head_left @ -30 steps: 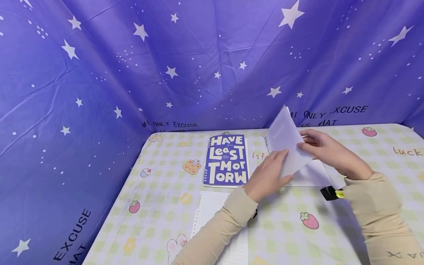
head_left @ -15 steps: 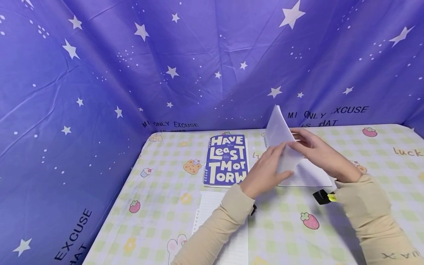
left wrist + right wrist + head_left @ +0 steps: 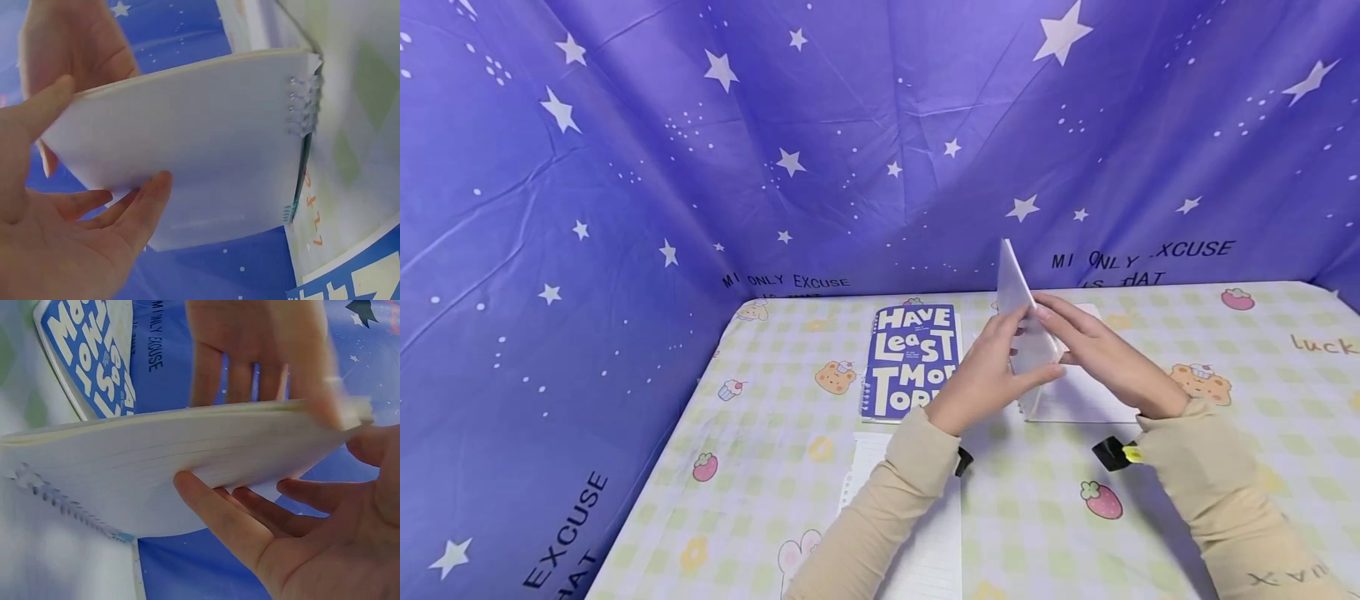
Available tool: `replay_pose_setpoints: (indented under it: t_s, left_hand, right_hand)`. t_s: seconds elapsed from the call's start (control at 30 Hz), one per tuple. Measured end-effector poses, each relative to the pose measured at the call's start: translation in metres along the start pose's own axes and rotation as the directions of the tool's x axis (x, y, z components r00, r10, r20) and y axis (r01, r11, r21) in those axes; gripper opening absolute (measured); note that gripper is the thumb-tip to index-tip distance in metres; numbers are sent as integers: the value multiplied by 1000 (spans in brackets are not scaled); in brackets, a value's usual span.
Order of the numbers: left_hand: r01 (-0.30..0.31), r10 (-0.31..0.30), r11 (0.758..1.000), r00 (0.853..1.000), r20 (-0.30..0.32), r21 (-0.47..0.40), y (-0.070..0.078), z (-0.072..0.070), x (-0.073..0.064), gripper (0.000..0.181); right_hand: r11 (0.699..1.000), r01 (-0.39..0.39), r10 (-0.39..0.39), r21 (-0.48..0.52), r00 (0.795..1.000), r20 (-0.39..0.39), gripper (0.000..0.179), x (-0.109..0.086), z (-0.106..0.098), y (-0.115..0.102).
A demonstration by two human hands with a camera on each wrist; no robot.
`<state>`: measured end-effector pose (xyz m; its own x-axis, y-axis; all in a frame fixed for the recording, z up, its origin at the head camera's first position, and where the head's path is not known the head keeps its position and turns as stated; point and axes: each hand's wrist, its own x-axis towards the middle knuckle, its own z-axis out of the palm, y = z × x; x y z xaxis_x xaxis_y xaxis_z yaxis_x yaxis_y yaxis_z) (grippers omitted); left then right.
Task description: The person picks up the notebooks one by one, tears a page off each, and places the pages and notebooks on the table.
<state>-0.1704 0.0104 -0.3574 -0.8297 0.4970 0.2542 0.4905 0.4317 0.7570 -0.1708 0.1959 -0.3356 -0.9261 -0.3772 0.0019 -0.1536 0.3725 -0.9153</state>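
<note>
A spiral notebook [image 3: 1086, 393] lies spread on the table's right-middle, with a stack of its pages [image 3: 1017, 287] standing nearly upright along the coil binding [image 3: 78, 512]. My left hand [image 3: 981, 371] holds this stack from the left; its thumb reaches over the outer edge and its fingers [image 3: 147, 203] touch the pale face. On the opposite side, my right hand [image 3: 1108, 354] lays fairly straight fingers [image 3: 219, 515] against a lined page. Left of these hands lies a blue notebook [image 3: 910, 350] with large white lettering, its lower right corner covered by the left hand.
A loose lined sheet [image 3: 925, 558] with punched holes lies in front of the blue notebook, partly beneath the left sleeve [image 3: 880, 508]. The checked tablecloth [image 3: 760, 500] carries printed fruit and animals. A purple starry curtain [image 3: 850, 125] hangs behind and to the left.
The raised pages have swung left, from leaning to almost upright. Both hands moved left with them, and more of the lower page on the right shows.
</note>
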Motion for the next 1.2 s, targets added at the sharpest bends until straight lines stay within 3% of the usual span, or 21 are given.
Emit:
replay_pose_setpoints:
  t_s: [0.1, 0.2, 0.4, 0.6, 0.8, 1.07, 1.2]
  left_hand:
    - [2, -2, 993, 1000, -2, -118, -2, -6, 2, 79]
    - [0, -2, 986, 1000, -11, -166, -4, -12, 5, 68]
    - [58, -72, 981, 995, -69, -183, -9, -24, 6, 62]
    - [155, -183, 969, 973, -139, -191, -13, -35, 5, 61]
    - [197, -232, 960, 958, -171, -199, -19, -43, 5, 59]
    - [245, -278, 955, 935, -220, -165, -30, -54, 4, 50]
    - [270, -303, 950, 922, -243, -157, -37, -61, 3, 45]
  right_hand:
    - [1000, -17, 16, 8, 1000, 21, 66, 1, 4, 2]
    - [1000, -13, 12, 9, 999, 32, 68, 3, 7, 4]
    - [999, 33, -33, -1, 998, 57, 65, 9, 17, 10]
    - [1000, 3, 0, -26, 994, 106, 66, 15, 29, 18]
    - [989, 11, 2, -150, 996, 87, 65, 15, 39, 26]
    - [968, 115, -87, -224, 988, 131, 67, 17, 49, 30]
    - [935, 195, -157, -295, 976, 148, 69, 17, 53, 34]
